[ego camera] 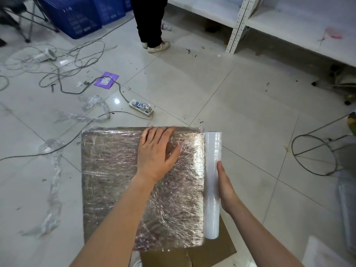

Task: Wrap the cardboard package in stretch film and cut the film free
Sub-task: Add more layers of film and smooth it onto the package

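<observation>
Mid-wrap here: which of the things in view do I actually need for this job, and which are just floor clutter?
For the job:
wrapped package, left hand flat on it
film roll along its right edge, right hand against it

Just lying about:
power strip and cables
purple packet
film scraps
flat cardboard underneath
blue crates
wire stand

Tiled floor (240, 97) under wrapped package (115, 180), power strip (141, 109), cables (77, 60).

Both forearms bare to the frame edge, no sleeves visible. No gloves, rings, watch or wristbands on left hand (157, 153) or right hand (226, 186). Nails short, unpainted as far as visible.
</observation>
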Motion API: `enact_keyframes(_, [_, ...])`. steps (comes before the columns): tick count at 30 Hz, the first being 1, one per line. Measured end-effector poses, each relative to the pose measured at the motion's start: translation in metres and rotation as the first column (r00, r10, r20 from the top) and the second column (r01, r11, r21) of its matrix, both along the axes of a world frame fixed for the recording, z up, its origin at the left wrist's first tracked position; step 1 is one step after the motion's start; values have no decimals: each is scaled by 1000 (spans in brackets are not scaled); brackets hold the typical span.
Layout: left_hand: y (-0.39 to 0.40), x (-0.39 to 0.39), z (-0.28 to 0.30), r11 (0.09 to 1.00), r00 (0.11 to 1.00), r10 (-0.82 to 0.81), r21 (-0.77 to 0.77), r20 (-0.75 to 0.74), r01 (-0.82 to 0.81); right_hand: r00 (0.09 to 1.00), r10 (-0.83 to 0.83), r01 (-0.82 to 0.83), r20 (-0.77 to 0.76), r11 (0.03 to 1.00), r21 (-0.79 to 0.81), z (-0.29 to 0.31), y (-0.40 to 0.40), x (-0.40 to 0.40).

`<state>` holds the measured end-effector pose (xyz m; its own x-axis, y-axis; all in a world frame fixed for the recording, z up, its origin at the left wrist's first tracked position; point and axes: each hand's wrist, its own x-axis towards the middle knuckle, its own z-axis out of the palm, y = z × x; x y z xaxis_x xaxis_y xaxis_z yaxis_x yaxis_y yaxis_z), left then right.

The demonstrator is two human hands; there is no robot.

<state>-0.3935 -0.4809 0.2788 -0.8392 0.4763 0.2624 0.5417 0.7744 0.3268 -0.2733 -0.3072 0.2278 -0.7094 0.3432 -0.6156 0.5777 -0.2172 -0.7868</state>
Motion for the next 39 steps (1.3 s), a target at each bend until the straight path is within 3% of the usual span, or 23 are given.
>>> enact_keyframes(3, [-7, 6, 16, 967, 979, 54, 233, 194, -100, 996, -78, 80, -54, 996, 35, 6, -11, -3])
enact_keyframes(4, [-12, 11, 21, 963, 983, 113, 228, 148, -145, 995, -85, 87, -59, 996, 37, 7, -13, -5])
enact_keyframes(6, [-20, 36, 19, 976, 978, 198, 106, -60, -191, 994, -89, 93, -67, 994, 65, 2, -14, -6])
enact_keyframes(8, [-20, 80, -7, 992, 984, 123, 4, -129, -123, 988, -126, 134, -89, 987, 84, -3, -14, -7])
enact_keyframes(11, [-19, 142, -70, 989, 993, -62, -138, -101, 48, 979, -166, 181, -114, 975, 131, -10, -14, -6])
enact_keyframes(14, [-22, 157, -106, 976, 997, -51, -216, -54, 38, 972, -188, 209, -139, 966, 155, -21, -14, -2])
enact_keyframes(21, [-22, 166, -97, 982, 996, -41, -187, -85, 24, 975, -174, 200, -137, 958, 208, -30, -15, 5])
enact_keyframes(24, [-8, 185, -99, 964, 975, -191, -211, -115, 164, 975, -173, 203, -139, 950, 239, -31, -18, 5])
enact_keyframes(28, [-3, 197, -133, 874, 943, -321, -409, -84, 260, 980, -140, 174, -142, 947, 271, -36, -16, 10])
enact_keyframes(31, [-6, 200, -138, 888, 935, -347, -348, -80, 300, 978, -144, 180, -153, 950, 254, -40, -13, 16])
enact_keyframes(34, [-12, 198, -112, 958, 952, -276, -115, -132, 262, 985, -110, 140, -133, 958, 248, -31, -20, 20])
enact_keyframes(36, [-10, 169, -76, 993, 971, -118, -3, -207, 120, 989, -65, 92, -132, 972, 217, -25, -23, 22])
enact_keyframes(39, [-3, 102, -6, 984, 965, 149, -63, -214, -166, 993, 4, 17, -114, 983, 182, -23, -18, 35])
